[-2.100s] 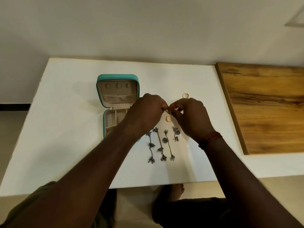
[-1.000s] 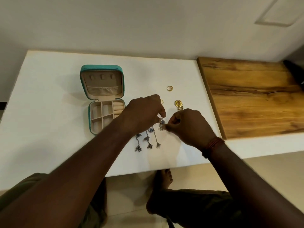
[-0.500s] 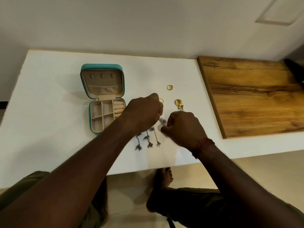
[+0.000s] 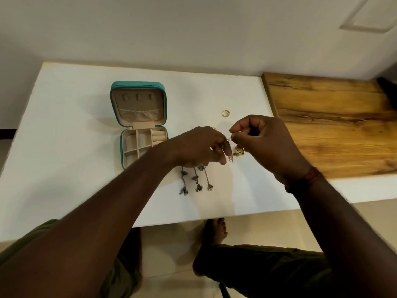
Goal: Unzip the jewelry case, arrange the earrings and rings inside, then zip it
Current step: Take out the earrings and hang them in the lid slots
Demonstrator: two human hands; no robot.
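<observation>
A: The right hand (image 4: 265, 145) is curled, thumb and forefinger pinching the top of a silver dangle earring (image 4: 229, 152). The left hand (image 4: 198, 147) pinches it lower down, other fingers loosely bent.

B: Where is the case?

A: The teal jewelry case (image 4: 139, 121) lies open on the white table (image 4: 64, 136), left of the hands, lid back, beige dividers bare. Three silver earrings (image 4: 195, 179) lie in a row just below the left hand. A gold ring (image 4: 225, 113) sits apart, farther back; a gold ornament (image 4: 238, 152) lies beside the hands.

B: Room?

A: Open table left and front. A wooden board (image 4: 335, 125) borders the right.
</observation>
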